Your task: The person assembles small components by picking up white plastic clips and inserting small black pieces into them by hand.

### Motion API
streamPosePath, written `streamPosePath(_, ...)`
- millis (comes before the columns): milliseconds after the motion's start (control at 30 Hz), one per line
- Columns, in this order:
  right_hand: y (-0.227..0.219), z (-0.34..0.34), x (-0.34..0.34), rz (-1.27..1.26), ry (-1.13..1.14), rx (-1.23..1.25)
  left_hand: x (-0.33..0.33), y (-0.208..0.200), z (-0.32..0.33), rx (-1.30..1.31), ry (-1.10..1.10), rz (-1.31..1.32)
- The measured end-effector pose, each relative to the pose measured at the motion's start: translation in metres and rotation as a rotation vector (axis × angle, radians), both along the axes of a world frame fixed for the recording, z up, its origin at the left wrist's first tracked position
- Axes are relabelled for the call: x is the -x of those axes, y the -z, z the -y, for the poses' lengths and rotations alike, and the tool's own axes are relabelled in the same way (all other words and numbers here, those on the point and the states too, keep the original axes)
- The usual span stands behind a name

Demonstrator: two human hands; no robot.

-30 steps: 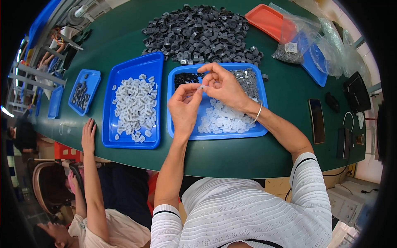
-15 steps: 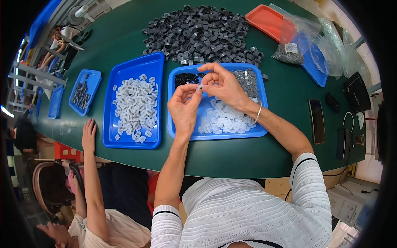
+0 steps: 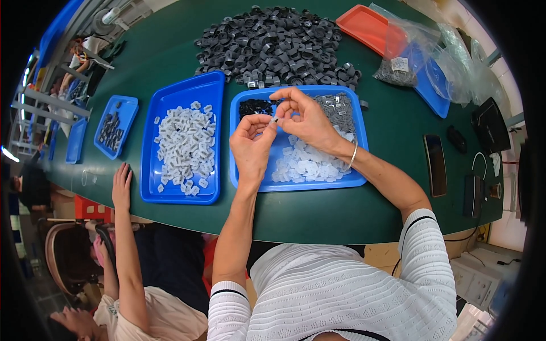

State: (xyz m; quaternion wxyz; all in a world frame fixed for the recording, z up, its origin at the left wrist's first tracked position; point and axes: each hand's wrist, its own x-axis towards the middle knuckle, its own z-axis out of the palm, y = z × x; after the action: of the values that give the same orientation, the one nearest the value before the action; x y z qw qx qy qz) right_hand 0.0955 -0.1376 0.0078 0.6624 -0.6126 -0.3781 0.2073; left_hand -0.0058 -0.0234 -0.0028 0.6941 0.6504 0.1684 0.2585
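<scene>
My left hand (image 3: 254,145) and my right hand (image 3: 307,122) meet above a blue tray (image 3: 236,165), both pinching at one tiny part (image 3: 275,120). It looks pale with a dark spot; the fingertips cover most of it. Under my hands, the tray carries small black parts (image 3: 255,107) at its far left, grey metal-looking pieces (image 3: 336,111) at its far right, and a heap of translucent white plastic pieces (image 3: 310,162) nearer me. Left of it, a deeper blue tray (image 3: 149,190) contains many white plastic parts (image 3: 186,149).
Beyond the trays rises a large pile of dark grey rings (image 3: 270,48). An orange tray (image 3: 364,28), plastic bags (image 3: 418,48) and a phone (image 3: 435,165) lie to the right. A co-worker's hand (image 3: 121,184) rests at the left edge, near a small blue tray (image 3: 131,113).
My hands keep almost the same place and pinch. A dark spot now shows on the small part between the fingertips. The view has shifted very slightly.
</scene>
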Motion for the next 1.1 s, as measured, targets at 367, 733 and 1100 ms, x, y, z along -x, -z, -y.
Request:
streamPosePath(367, -0.005, 0.004, 0.002, 0.080, 0.018, 0.115, 0.003, -0.011, 0.010, -0.421, -0.055, 0.019)
streamPosePath(733, -0.002, 0.003, -0.002, 0.053, -0.014, 0.087, 0.003, -0.007, -0.001, -0.219, -0.013, -0.037)
streamPosePath(1100, -0.003, 0.002, 0.000, 0.080, -0.013, 0.095, 0.004, -0.006, -0.004, -0.219, 0.050, -0.028)
